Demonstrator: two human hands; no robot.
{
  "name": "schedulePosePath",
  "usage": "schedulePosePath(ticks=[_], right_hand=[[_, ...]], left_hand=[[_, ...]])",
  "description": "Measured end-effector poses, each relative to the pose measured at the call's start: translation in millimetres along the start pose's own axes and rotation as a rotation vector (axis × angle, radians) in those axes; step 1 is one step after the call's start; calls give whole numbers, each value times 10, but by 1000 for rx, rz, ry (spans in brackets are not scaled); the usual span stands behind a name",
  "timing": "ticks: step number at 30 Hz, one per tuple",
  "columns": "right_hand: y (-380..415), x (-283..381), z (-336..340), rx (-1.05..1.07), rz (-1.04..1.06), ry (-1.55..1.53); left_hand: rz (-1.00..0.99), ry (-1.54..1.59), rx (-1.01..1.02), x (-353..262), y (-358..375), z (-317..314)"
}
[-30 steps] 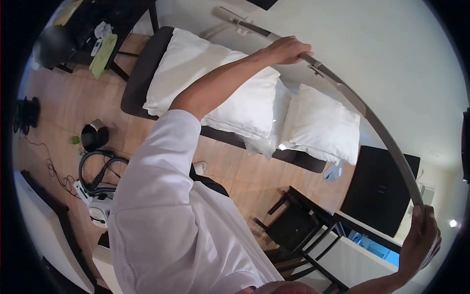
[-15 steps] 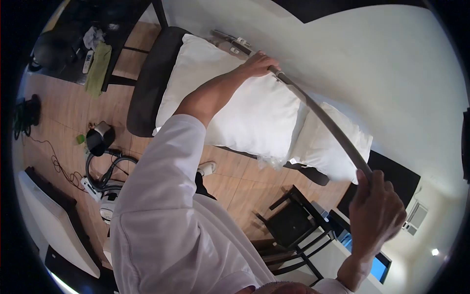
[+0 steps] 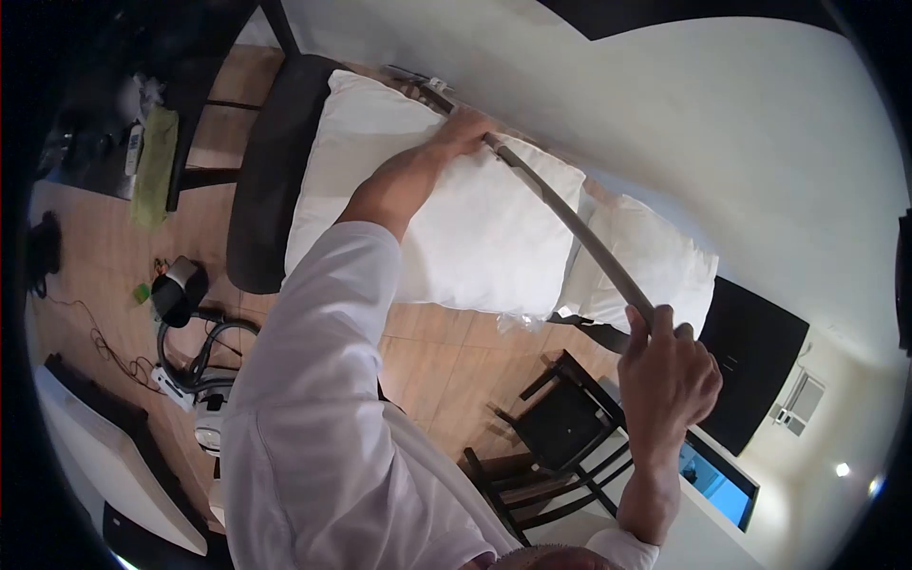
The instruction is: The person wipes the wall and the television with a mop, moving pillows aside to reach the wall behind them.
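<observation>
A long grey vacuum wand (image 3: 589, 237) slants across the view in front of the wall. My left hand (image 3: 465, 130) is wrapped round its upper part, above the large white cushion (image 3: 427, 218). Lower down at the right, my right hand (image 3: 670, 370) grips the wand's near end. Beyond my left hand, the far end reaches the gap between the cushions and the wall, where a dark head partly shows. A smaller white cushion (image 3: 636, 261) lies below the wand's middle. Both cushions rest on a dark sofa (image 3: 271, 180).
A canister vacuum cleaner (image 3: 211, 432) with a black hose (image 3: 180, 366) stands on the wooden floor at the left. A black chair (image 3: 565, 427) is below the sofa. A green cloth (image 3: 155, 166) hangs from a dark table. A black panel (image 3: 746, 361) is at the right.
Both hands have shifted left with the wand, the right hand also upward. The wand's far end has gone lower behind the large cushion. The whole view has shifted slightly.
</observation>
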State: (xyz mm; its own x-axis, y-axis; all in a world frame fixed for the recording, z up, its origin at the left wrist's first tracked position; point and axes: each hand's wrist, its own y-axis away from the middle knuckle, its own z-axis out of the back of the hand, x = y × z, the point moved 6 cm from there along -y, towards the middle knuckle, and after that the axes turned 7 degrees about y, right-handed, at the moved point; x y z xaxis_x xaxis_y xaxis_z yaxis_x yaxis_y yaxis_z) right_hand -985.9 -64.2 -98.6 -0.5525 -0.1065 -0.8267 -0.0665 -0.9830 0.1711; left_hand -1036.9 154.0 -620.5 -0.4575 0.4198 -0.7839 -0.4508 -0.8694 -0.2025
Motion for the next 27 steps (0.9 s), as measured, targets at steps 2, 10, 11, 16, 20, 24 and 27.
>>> schedulePosePath(ticks=[2, 10, 11, 16, 20, 24, 27], right_hand=[[148, -152, 53, -15, -29, -26], [1608, -1307, 597, -41, -206, -38], [1855, -1433, 643, -86, -218, -64], [3044, -1815, 814, -129, -335, -125], [3861, -1845, 908, -313, -353, -81], [4382, -1880, 768, -130, -493, -187], [4632, -1847, 639, -114, -509, -223]], left_hand=[[-120, 65, -18, -231, -78, 182], [-266, 189, -6, -2056, 74, 1418], [-281, 171, 19, -2332, 129, 1613], [-457, 162, -24, -3420, 484, 2191], [-476, 124, -17, -3863, 665, 2345], [-619, 35, -48, -4248, 826, 2429], [-649, 3, -46, -4408, 927, 2440]])
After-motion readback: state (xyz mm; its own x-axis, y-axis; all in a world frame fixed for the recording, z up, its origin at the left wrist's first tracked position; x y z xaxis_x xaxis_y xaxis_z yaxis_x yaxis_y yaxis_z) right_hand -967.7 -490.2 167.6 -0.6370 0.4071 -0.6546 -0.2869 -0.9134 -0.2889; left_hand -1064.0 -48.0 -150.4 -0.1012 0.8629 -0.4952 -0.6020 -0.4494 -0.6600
